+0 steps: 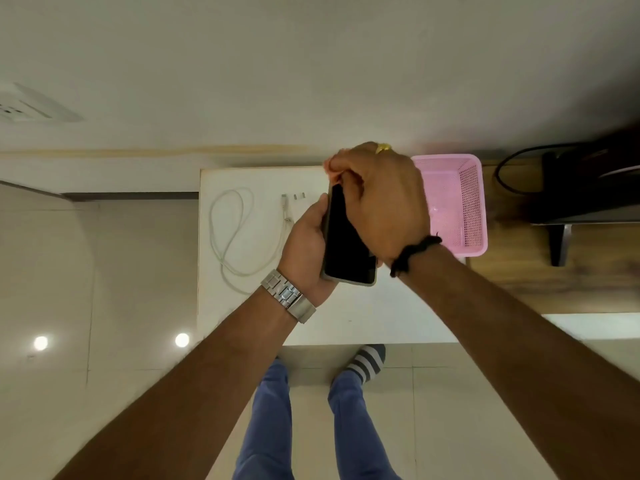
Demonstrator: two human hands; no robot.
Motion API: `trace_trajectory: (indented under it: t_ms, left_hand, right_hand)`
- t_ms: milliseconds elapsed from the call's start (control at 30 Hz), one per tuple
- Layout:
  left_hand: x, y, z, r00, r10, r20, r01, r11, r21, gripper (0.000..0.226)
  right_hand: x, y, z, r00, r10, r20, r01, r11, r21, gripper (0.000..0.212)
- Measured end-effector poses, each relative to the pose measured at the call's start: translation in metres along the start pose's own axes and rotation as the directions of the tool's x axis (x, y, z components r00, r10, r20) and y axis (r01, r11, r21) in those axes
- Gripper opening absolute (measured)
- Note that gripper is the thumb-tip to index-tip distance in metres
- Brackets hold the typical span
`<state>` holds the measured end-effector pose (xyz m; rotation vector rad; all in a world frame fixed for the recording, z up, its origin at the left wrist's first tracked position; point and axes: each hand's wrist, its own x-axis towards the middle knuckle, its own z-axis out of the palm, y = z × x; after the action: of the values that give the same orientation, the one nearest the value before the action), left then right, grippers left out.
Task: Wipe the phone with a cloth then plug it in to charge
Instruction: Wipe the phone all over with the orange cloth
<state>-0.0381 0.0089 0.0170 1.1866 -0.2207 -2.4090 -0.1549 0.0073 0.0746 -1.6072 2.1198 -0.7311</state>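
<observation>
A black phone [346, 244] with a dark screen is held above the white table [346, 317], screen up. My left hand [306, 251] grips its left edge and underside. My right hand [384, 202] lies over the phone's right side, with curled fingers pinching its far end. I can see no cloth; my right hand hides whatever is under it. A white charging cable [225, 237] lies looped on the table's left part, its connector end next to a small white plug adapter [298, 196].
An empty-looking pink plastic basket [460, 202] stands at the table's right back corner. Beyond it a wooden surface carries a black stand with a black cord [581, 188]. A white socket strip [31, 105] sits far left. My legs stand at the table's front edge.
</observation>
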Motion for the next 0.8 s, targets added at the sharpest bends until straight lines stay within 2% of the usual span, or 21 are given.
trace_trajectory:
  t_ms: [100, 233, 333, 400, 500, 667, 800]
  left_hand:
    - [-0.001, 0.004, -0.001, 0.999, 0.027, -0.021, -0.027, 0.999, -0.025, 0.042]
    - [-0.007, 0.005, -0.001, 1.000, -0.019, -0.025, 0.020, 0.999, 0.049, 0.048]
    - [-0.005, 0.015, 0.001, 0.999, 0.025, -0.032, -0.026, 0.999, -0.030, 0.044]
    - [-0.004, 0.024, 0.000, 0.999, 0.025, -0.038, -0.028, 0.996, -0.079, 0.045]
    - [-0.006, 0.031, -0.002, 0.999, -0.017, -0.033, 0.016, 1.000, -0.017, 0.063]
    - [-0.007, 0.039, -0.012, 0.998, 0.059, -0.028, -0.058, 0.998, 0.006, 0.064]
    - [-0.006, 0.039, -0.011, 0.998, 0.064, -0.006, -0.064, 0.998, 0.025, 0.065]
  right_hand:
    - [-0.015, -0.009, 0.005, 0.996, -0.074, 0.043, 0.074, 0.997, 0.017, 0.028]
    - [0.023, -0.003, 0.003, 0.997, 0.061, -0.043, -0.060, 0.998, 0.026, 0.031]
    - [0.005, -0.017, 0.011, 0.999, 0.026, -0.043, -0.025, 0.999, 0.032, 0.030]
    - [-0.026, -0.028, 0.016, 1.000, -0.017, -0.017, 0.018, 0.999, 0.028, 0.025]
    - [-0.064, -0.034, 0.017, 0.997, -0.074, 0.019, 0.072, 0.995, 0.070, 0.016]
    - [-0.092, -0.011, 0.006, 0.972, -0.150, 0.182, 0.162, 0.986, -0.051, 0.030]
    - [-0.091, 0.000, -0.003, 0.990, -0.101, 0.102, 0.107, 0.993, -0.052, 0.019]
